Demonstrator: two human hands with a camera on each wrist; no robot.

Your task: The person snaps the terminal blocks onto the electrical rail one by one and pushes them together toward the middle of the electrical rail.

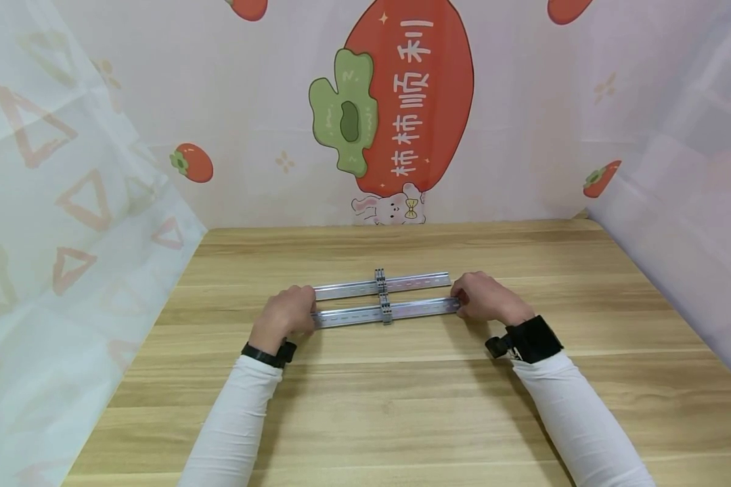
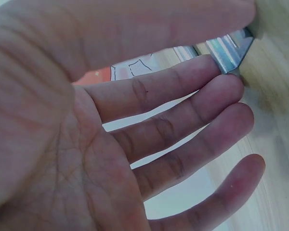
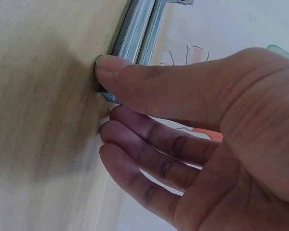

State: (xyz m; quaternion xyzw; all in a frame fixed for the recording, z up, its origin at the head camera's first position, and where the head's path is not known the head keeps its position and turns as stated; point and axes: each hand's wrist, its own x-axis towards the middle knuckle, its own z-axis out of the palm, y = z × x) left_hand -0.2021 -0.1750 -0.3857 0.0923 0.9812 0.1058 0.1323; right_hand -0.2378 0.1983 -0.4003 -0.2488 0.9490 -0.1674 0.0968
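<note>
Two slotted metal DIN rails lie roughly parallel on the table, each with grey terminal blocks clipped near its middle. My left hand [image 1: 285, 311] pinches the left end of the near rail [image 1: 353, 316] between thumb and forefinger; that rail end [image 2: 227, 52] shows between them in the left wrist view. At the opposite end, my right hand [image 1: 486, 297] holds the same rail, its thumb along the near side [image 3: 135, 36] and the forefinger mostly hidden behind. The near terminal blocks [image 1: 386, 309] sit right in front of the far blocks [image 1: 380, 281] on the far rail [image 1: 344, 291].
The wood-grain table [image 1: 365, 412] runs back to a printed cloth backdrop [image 1: 250, 122] with a large red persimmon drawing. Pale cloth walls [image 1: 55, 203] rise at the left and right. Both forearms reach in from the near edge.
</note>
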